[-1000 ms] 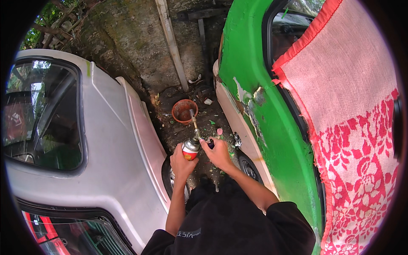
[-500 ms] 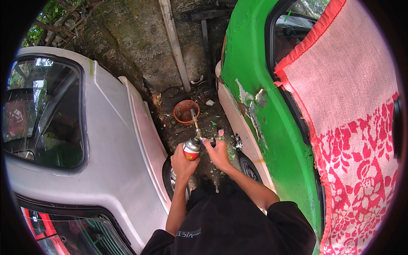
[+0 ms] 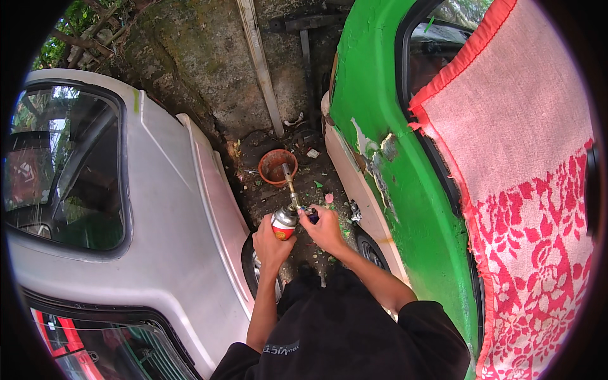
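Note:
Between two cars I hold a gas torch (image 3: 291,190), its brass tube and metal nozzle pointing away from me. My left hand (image 3: 271,246) is closed round its red and white gas canister (image 3: 283,227). Beside the torch's valve, my right hand (image 3: 326,229) is closed on a small dark blue piece (image 3: 312,216). Whether that piece is a lighter or the torch's knob I cannot tell. No flame shows at the nozzle. Beyond the nozzle an orange-brown plastic pot (image 3: 277,166) stands on the ground.
A whitish car (image 3: 171,221) flanks me on the left. On the right is a green car (image 3: 424,221) with peeled, damaged paint (image 3: 382,166) and a red and pink towel (image 3: 513,158) over it. A stained wall (image 3: 190,63) closes the far end; debris litters the ground (image 3: 259,196).
The torch and my left hand have shifted very slightly left. My right fingers have moved a little at the valve, and more of the dark blue piece shows.

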Motion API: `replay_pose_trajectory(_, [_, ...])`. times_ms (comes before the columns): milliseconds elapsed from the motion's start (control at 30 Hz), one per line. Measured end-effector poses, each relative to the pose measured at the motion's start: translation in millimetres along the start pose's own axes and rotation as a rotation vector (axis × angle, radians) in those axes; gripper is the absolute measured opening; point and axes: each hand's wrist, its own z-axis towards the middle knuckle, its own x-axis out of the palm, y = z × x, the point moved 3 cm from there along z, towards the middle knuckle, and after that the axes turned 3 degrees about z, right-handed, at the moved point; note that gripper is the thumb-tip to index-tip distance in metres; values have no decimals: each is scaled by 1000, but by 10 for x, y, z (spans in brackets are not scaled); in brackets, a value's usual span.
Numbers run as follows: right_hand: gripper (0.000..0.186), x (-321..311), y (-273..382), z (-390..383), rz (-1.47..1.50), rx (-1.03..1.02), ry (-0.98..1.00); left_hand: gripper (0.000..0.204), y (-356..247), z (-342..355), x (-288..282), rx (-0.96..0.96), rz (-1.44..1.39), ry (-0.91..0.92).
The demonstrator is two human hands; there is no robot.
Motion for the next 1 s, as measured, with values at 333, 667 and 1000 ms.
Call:
replay_pose_trajectory(333, [32, 4, -41, 6, -23, -47, 5, 61, 4, -6, -14, 23, 19, -43])
replay_pose_trajectory(667, [30, 7, -57, -11, -10, -66, 20, 54, -17, -43, -40, 89, 12, -127])
replay_pose_trajectory(1000, [43, -10, -195, 16, 60, -203, -70, 59, 6, -62, -63, -43, -103, 6])
